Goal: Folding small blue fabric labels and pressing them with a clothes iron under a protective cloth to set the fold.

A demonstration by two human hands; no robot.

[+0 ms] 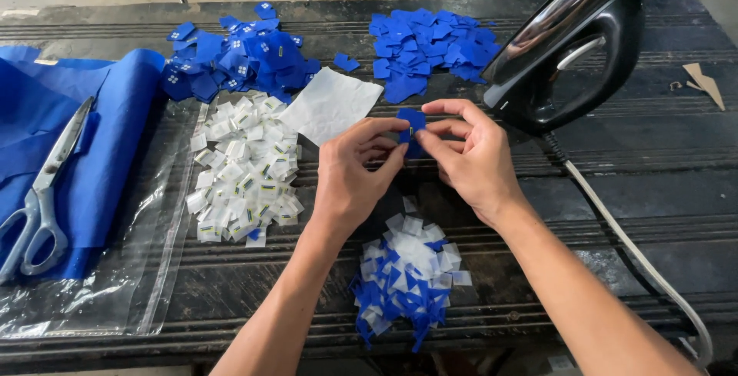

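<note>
Both hands meet over the middle of the dark, worn table (615, 161). The left hand (350, 176) and the right hand (469, 153) pinch a small blue fabric piece (413, 122) between thumbs and fingertips, holding it just above the tabletop, with the remaining fingers curled in.

Directly below the wrists, near the table's front edge, lies a mixed heap of blue and white scraps (405, 284). To the left of the hands sits a pile of small white labels (242, 168), resting partly on a clear plastic bag (115, 284). A loose white sheet (330, 103) lies just beyond the left hand.

At the back of the table are two blue piles: one of blue pieces with white labels on them (238, 61), and a plain blue pile (430, 45) to its right. A black iron (576, 45) stands tilted just beside the right hand, its pale cord (638, 253) trailing toward the front edge. At the far left, scissors (42, 191) lie on folded blue cloth (92, 138).
</note>
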